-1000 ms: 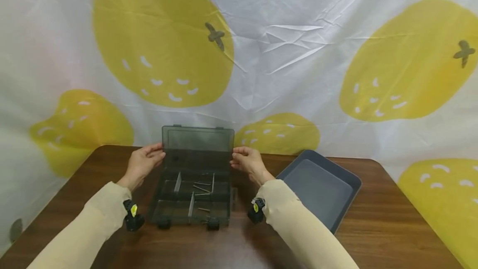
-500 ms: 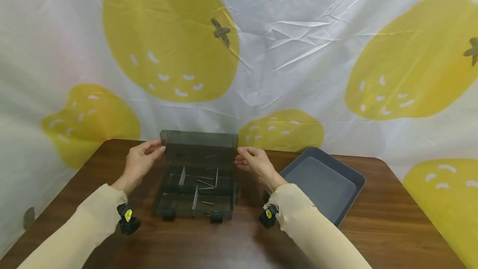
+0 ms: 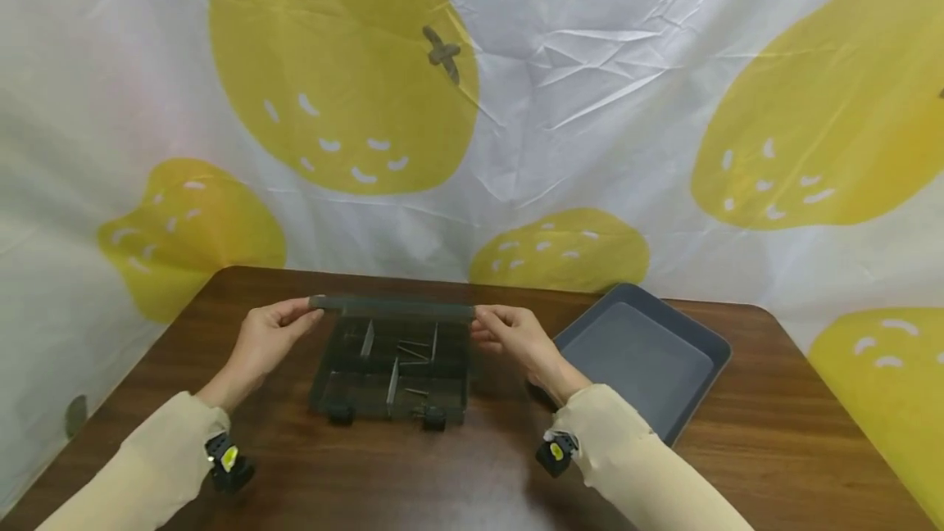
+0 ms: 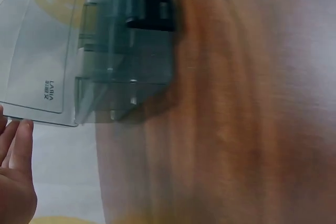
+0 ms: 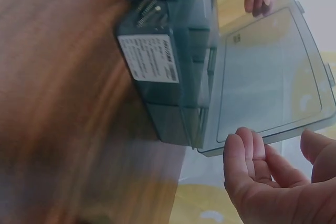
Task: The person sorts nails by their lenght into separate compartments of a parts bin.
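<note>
A dark translucent compartment box point(image 3: 369, 412) lies on the table with its black latches along the near side. Its hinged lid point(image 3: 398, 307) stands raised and shows nearly edge-on in the head view. My left hand point(image 3: 265, 342) pinches the lid's left corner, and my right hand point(image 3: 524, 342) holds the right corner between fingers and thumb. Thin metal pins point(image 3: 413, 355) lie in the right-hand compartments, parted by pale dividers. In the right wrist view, threaded screws point(image 5: 149, 13) show through the side wall, close to a white label point(image 5: 149, 59).
A grey rectangular tray point(image 3: 634, 359) sits at an angle to the right of the box, partly behind my right forearm. Beyond the far edge of the brown wooden table point(image 3: 774, 400) hangs a white cloth point(image 3: 575, 105) with yellow fruit prints.
The lid has tilted forward over the box, from nearly upright to almost edge-on. Both hands came nearer with it, keeping to its sides. The whole head view shifted slightly.
</note>
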A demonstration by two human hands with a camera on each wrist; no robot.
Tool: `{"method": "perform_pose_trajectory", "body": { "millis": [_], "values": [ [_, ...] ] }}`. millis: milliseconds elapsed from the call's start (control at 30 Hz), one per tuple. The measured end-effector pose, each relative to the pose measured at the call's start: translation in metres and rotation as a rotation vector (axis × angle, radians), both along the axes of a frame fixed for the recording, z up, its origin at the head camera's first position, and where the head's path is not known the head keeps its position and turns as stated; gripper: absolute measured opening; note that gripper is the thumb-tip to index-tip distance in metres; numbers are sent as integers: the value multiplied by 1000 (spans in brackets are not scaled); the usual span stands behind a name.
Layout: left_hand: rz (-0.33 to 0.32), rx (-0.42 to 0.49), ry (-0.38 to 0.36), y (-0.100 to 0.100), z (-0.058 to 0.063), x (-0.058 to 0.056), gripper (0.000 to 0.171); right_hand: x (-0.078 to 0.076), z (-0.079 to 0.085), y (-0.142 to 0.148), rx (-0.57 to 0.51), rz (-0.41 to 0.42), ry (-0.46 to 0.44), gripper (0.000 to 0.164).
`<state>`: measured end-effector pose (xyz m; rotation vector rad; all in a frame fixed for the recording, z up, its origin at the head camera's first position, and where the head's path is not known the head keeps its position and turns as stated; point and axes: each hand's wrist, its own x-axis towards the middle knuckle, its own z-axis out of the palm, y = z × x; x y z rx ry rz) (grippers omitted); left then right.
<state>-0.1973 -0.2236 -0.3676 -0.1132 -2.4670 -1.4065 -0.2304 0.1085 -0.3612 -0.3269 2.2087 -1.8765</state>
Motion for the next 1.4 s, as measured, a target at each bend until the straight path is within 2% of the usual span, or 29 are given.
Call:
{"method": "perform_pose_trajectory", "body": {
  "millis": [167,300,533,600,700,867,1133,1400],
  "values": [
    [-95,-49,-40,-5,-8,14,36,11,-6,7,22,69,6,44],
    [-156,-100,-73,-6,-15,20,36,19,-13,14,92,89,48,46],
    [-224,-205,-32,-5,-20,29,34,30,-20,20,259,148,211,51],
    [-231,-207,-46,-5,-21,32,35,32,-21,20,304,150,246,53],
    [-232,-205,-81,-4,-22,35,39,33,-22,19,316,149,237,56],
    [-223,-197,-124,-3,-27,37,45,36,-24,19,366,155,277,59],
    [-241,-191,-126,-2,-35,40,50,40,-30,15,449,108,354,60],
    [-249,-172,-140,0,-36,40,52,42,-31,16,490,124,395,62]
  ]
}}
